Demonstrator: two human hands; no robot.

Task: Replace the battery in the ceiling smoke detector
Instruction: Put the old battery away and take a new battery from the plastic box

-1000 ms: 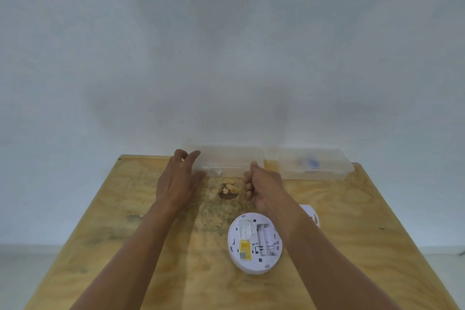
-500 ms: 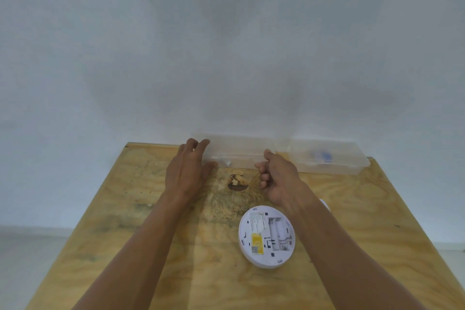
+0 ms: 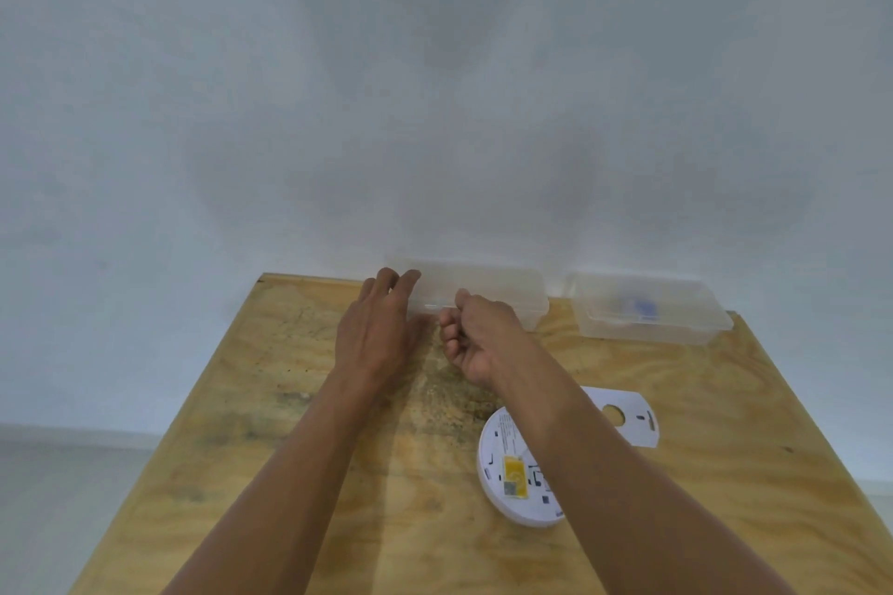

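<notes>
Head view: I'm at the near clear box [image 3: 483,292]. My left hand [image 3: 377,329] lies flat, steadying it; my right hand [image 3: 476,333] is curled, contents unclear. The smoke detector [image 3: 514,469] lies open on the counter [image 3: 290,425]. Next, lift the lid.

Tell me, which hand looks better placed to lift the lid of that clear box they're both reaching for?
Probably the right hand: its curled fingers sit at the front edge of the near clear box, while the left hand lies flat against its end, steadying it.

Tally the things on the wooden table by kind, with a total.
Clear plastic boxes: 2, left box and right box
Smoke detector body: 1
White mounting plate: 1
Total: 4
</notes>
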